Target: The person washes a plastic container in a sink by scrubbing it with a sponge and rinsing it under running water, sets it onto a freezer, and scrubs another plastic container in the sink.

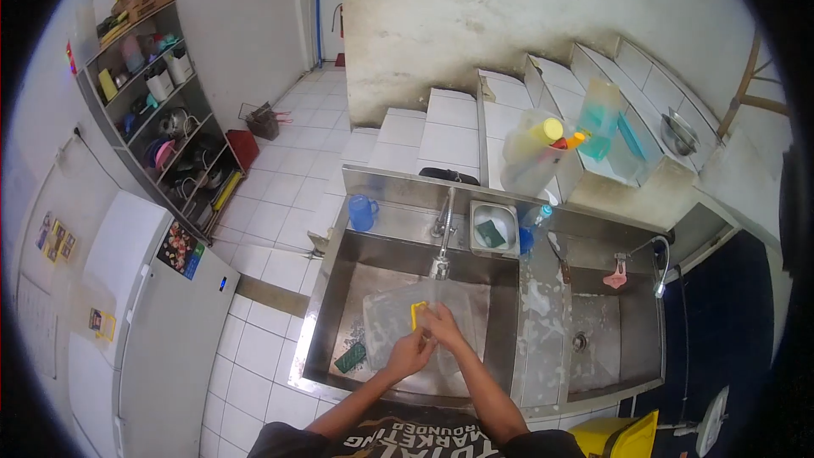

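Both hands meet in the large left sink basin, just below the faucet. My right hand is closed against a small yellow frame-like piece, whose exact kind I cannot make out. Close beside it, my left hand has its fingers bent in toward the right hand, and they partly cover the piece. Beneath the hands lies a clear plastic container on the basin floor. A green scouring pad rests at the basin's lower left, among dark bits.
A blue mug stands on the rear ledge. Right of the faucet, a metal tray holds a green pad. A knife lies near the second sink. Tiled steps rise behind; a white freezer is on the left.
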### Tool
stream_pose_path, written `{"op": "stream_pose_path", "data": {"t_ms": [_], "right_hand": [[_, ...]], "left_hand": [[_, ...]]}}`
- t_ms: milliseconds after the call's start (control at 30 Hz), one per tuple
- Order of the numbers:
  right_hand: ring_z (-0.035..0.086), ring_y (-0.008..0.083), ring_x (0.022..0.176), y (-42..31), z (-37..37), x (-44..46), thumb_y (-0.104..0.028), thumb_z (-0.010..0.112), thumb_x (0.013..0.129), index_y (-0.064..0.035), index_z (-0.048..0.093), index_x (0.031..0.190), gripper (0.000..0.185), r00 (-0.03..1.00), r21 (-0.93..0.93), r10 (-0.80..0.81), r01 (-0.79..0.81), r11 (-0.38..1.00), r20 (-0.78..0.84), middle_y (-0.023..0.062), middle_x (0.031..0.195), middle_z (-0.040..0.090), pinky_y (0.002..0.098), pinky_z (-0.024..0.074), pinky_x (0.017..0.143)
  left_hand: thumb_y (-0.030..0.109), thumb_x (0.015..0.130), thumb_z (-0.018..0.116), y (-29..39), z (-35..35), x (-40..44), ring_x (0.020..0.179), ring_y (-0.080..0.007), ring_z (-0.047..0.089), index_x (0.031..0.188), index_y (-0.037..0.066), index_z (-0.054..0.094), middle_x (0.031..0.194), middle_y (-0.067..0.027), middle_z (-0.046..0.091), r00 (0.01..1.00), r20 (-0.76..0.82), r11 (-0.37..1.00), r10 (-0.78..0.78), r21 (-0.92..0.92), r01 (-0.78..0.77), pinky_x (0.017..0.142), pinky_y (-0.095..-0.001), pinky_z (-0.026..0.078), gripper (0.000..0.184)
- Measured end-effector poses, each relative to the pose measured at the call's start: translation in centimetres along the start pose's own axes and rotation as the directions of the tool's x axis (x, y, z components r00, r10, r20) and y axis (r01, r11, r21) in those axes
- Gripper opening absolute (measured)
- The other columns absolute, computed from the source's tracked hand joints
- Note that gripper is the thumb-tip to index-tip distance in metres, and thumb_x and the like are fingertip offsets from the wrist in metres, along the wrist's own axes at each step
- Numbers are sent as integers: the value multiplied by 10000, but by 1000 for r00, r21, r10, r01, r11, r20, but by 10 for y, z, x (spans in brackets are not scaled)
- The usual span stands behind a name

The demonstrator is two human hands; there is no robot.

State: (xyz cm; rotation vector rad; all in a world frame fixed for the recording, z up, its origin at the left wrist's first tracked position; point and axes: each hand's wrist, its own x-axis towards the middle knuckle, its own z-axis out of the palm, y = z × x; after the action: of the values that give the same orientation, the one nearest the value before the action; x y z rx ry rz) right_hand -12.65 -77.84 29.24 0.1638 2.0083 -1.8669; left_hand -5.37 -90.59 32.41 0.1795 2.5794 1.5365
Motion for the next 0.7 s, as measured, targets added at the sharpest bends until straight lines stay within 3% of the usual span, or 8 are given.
{"op": "stream_pose_path", "data": {"t_ms": [133, 200, 300, 433, 500, 533, 600, 700], "right_hand": [[594, 162, 872, 18, -14, 20, -342, 583, 937, 2, 593, 1101, 382, 991, 52, -98, 103, 993, -88, 93, 958, 644, 304, 492, 751], [590, 158, 913, 22, -27, 26, -299, 536, 971, 24, 542, 1194, 392, 985, 32, -38, 44, 999, -167, 102, 1059, 616, 287, 502, 736], [594, 156, 926, 30, -49, 21, -358, 496, 985, 19, 565, 1167, 424, 963, 0, 17, -17, 1000, -268, 106, 1082, 624, 286, 502, 756], [623, 169, 882, 11, -79, -20, -412, 473, 987, -5, 590, 1100, 438, 940, 61, -40, 64, 996, -339, 100, 1030, 644, 327, 526, 741], [630, 187, 768, 30, -96, -32, -406, 465, 996, -36, 606, 1091, 407, 930, 404, 173, -29, 914, -324, 93, 903, 653, 338, 533, 701], [630, 187, 768, 38, -104, -38, -406, 465, 996, -36, 606, 1091, 407, 928, 406, 178, -32, 913, -328, 93, 903, 653, 338, 533, 701], [645, 212, 767, 43, -114, -54, -480, 463, 979, -59, 603, 1066, 453, 926, 563, 213, -1, 827, -311, 90, 885, 658, 354, 552, 687], [650, 211, 725, 77, -135, -69, -575, 480, 934, -96, 619, 1033, 508, 933, 757, 274, -3, 654, -233, 72, 872, 663, 372, 558, 651]], "left_hand": [[177, 864, 597, -9, 8, 22, 807, -379, 627, 1052, 19, 549, 892, -237, 621, 993, -112, 998, 27, -55, -34, 657, -464, 475, 251], [167, 860, 584, -13, 7, 41, 1069, -413, 546, 1173, 9, 515, 1170, -278, 546, 896, -388, 972, 214, 177, -156, 850, -479, 449, 357], [189, 865, 580, -17, 1, 62, 1259, -465, 382, 1315, -3, 434, 1394, -289, 380, 918, -308, 920, 252, 370, -128, 1031, -508, 331, 510], [266, 889, 556, -18, -23, 72, 1325, -479, 323, 1411, -23, 344, 1444, -300, 336, 930, -168, 728, 327, 672, -135, 1103, -528, 254, 633], [351, 946, 470, -31, -27, 77, 1379, -436, 279, 1440, -37, 304, 1472, -287, 314, 955, -289, 891, 65, 448, 75, 1136, -469, 235, 649], [351, 946, 470, -41, -25, 81, 1379, -436, 279, 1440, -37, 304, 1472, -287, 314, 957, -283, 891, 63, 447, 74, 1136, -469, 235, 649], [415, 982, 383, -71, -15, 89, 1382, -382, 307, 1416, -51, 346, 1463, -274, 344, 975, -72, 933, -212, -312, 180, 1143, -406, 243, 638], [402, 996, 359, -103, 2, 86, 1339, -365, 376, 1350, -58, 443, 1406, -282, 420, 993, -99, 970, -62, -238, 36, 1126, -381, 278, 587]]}}
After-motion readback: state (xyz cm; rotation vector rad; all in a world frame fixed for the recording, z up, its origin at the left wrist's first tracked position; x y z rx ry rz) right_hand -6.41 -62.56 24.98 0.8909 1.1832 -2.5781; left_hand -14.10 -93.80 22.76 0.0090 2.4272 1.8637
